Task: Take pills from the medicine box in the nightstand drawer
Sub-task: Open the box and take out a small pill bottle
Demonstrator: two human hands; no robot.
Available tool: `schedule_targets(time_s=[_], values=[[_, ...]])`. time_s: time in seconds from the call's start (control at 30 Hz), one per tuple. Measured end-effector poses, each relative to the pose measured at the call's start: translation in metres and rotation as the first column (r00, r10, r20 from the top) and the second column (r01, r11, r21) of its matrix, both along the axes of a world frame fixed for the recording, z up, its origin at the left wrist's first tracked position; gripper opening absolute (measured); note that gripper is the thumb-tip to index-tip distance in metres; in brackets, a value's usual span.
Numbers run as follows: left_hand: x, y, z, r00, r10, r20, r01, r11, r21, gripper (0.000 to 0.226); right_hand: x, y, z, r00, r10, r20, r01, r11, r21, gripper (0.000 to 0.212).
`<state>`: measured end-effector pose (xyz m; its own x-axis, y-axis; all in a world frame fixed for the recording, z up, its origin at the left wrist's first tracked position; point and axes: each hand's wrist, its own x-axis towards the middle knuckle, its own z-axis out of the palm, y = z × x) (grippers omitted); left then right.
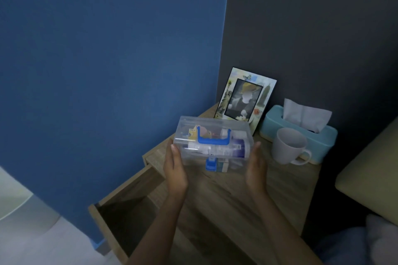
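Both hands hold the medicine box (213, 146) up at the centre of the frame, above the top of the table (226, 196). The left hand (175, 173) presses its palm and fingers flat against the box's left end, thumb along the upper edge. The right hand (256, 168) does the same against the right end, so the box is clamped between the 2 palms, fingers extended rather than curled.

The box is clear plastic with its lid on. A blue handle (213, 139) lies folded flat on the lid, and a blue latch (211, 164) sits on the front wall, facing the camera. Through the walls several packets and a tube with purple print show, too blurred to read. Whether the box's bottom touches the wood cannot be told.

The drawer (127, 206) stands pulled out at the lower left of the frame, its inside dark and nothing visible in it.

Behind the box, toward the upper right, a picture frame (245, 99) leans against the dark wall. Just right of it is a light blue tissue box (301, 133) with a tissue sticking up. A white mug (289, 146) stands in front of the tissue box, handle turned toward the lower right, close to the right hand but apart from it.

A blue wall fills the left of the frame.
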<state>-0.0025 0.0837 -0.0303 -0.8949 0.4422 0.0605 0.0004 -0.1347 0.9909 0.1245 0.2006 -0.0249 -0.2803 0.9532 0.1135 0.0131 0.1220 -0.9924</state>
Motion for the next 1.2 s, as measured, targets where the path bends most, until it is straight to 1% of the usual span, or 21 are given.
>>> schedule_targets(time_s=[0.03, 0.07, 0.13, 0.17, 0.2, 0.23, 0.3, 0.33, 0.4, 0.47, 0.6, 0.7, 0.8, 0.93, 1.0, 1.07, 1.1, 1.17, 1.2], values=[[-0.001, -0.001, 0.001, 1.000, 0.003, 0.014, -0.003, 1.000, 0.003, 0.043, -0.001, 0.002, 0.004, 1.000, -0.004, -0.021, 0.004, 1.000, -0.016, 0.069], [-0.001, -0.002, 0.000, 1.000, 0.008, 0.026, -0.008, 1.000, 0.004, 0.049, -0.003, 0.004, 0.010, 0.999, -0.010, -0.053, 0.008, 1.000, -0.030, 0.069], [-0.003, -0.002, -0.003, 0.999, 0.010, 0.038, -0.010, 1.000, -0.010, 0.068, -0.008, 0.011, 0.022, 0.988, 0.011, -0.155, -0.017, 0.999, -0.041, 0.070], [-0.004, -0.002, -0.004, 0.999, 0.007, 0.039, -0.006, 1.000, -0.015, 0.072, -0.011, 0.016, 0.027, 0.978, 0.030, -0.207, -0.040, 0.998, -0.045, 0.070], [-0.005, -0.002, -0.004, 0.999, 0.003, 0.041, -0.003, 1.000, -0.018, 0.074, -0.015, 0.023, 0.031, 0.971, 0.045, -0.233, -0.059, 0.997, -0.052, 0.073], [-0.006, -0.002, -0.004, 0.999, 0.003, 0.045, -0.002, 1.000, -0.015, 0.074, -0.019, 0.032, 0.035, 0.973, 0.058, -0.225, -0.071, 0.996, -0.050, 0.078], [-0.009, -0.001, -0.005, 0.999, 0.005, 0.054, -0.005, 1.000, -0.002, 0.071, -0.028, 0.050, 0.041, 0.987, 0.084, -0.135, -0.087, 0.996, -0.021, 0.086], [-0.010, -0.001, -0.007, 0.998, 0.004, 0.056, -0.005, 1.000, 0.001, 0.068, -0.033, 0.059, 0.044, 0.992, 0.102, -0.081, -0.102, 0.995, 0.002, 0.086], [-0.010, -0.002, -0.010, 0.998, -0.011, 0.059, 0.012, 1.000, -0.004, 0.067, -0.041, 0.073, 0.048, 0.987, 0.156, 0.042, -0.159, 0.985, 0.064, 0.078], [-0.011, -0.003, -0.012, 0.998, -0.027, 0.054, 0.027, 1.000, -0.001, 0.072, -0.046, 0.082, 0.047, 0.972, 0.195, 0.130, -0.208, 0.973, 0.096, 0.074], [-0.010, -0.002, -0.012, 0.998, -0.034, 0.048, 0.034, 0.999, 0.014, 0.074, -0.048, 0.089, 0.040, 0.951, 0.251, 0.182, -0.265, 0.963, 0.053, 0.086], [-0.010, -0.003, -0.013, 0.997, -0.044, 0.066, 0.043, 0.999, 0.014, 0.074, -0.044, 0.089, 0.033, 0.935, 0.287, 0.208, -0.297, 0.955, 0.019, 0.083], [-0.011, -0.003, -0.015, 0.998, -0.039, 0.058, 0.038, 0.999, 0.004, 0.073, -0.041, 0.085, 0.029, 0.940, 0.298, 0.168, -0.297, 0.954, -0.032, 0.081], [-0.012, -0.001, -0.017, 0.998, -0.034, 0.054, 0.034, 0.999, 0.006, 0.072, -0.039, 0.085, 0.027, 0.948, 0.300, 0.109, -0.287, 0.951, -0.117, 0.090], [-0.012, -0.002, -0.018, 0.998, -0.032, 0.059, 0.031, 0.999, 0.004, 0.073, -0.038, 0.084, 0.028, 0.946, 0.310, 0.091, -0.297, 0.946, -0.131, 0.092], [-0.012, -0.003, -0.018, 0.997, -0.036, 0.064, 0.036, 0.999, -0.011, 0.075, -0.035, 0.081, 0.030, 0.945, 0.325, 0.039, -0.316, 0.936, -0.152, 0.094], [-0.012, -0.003, -0.017, 0.997, -0.039, 0.069, 0.041, 0.999, -0.024, 0.075, -0.033, 0.079, 0.030, 0.947, 0.322, -0.012, -0.319, 0.932, -0.173, 0.094], [-0.012, -0.004, -0.015, 0.997, -0.032, 0.063, 0.034, 0.999, -0.032, 0.076, -0.029, 0.073, 0.027, 0.956, 0.271, -0.110, -0.289, 0.930, -0.225, 0.088], [-0.012, -0.004, -0.013, 0.999, -0.014, 0.030, 0.015, 0.999, -0.036, 0.074, -0.025, 0.067, 0.023, 0.963, 0.232, -0.136, -0.259, 0.933, -0.248, 0.079]])
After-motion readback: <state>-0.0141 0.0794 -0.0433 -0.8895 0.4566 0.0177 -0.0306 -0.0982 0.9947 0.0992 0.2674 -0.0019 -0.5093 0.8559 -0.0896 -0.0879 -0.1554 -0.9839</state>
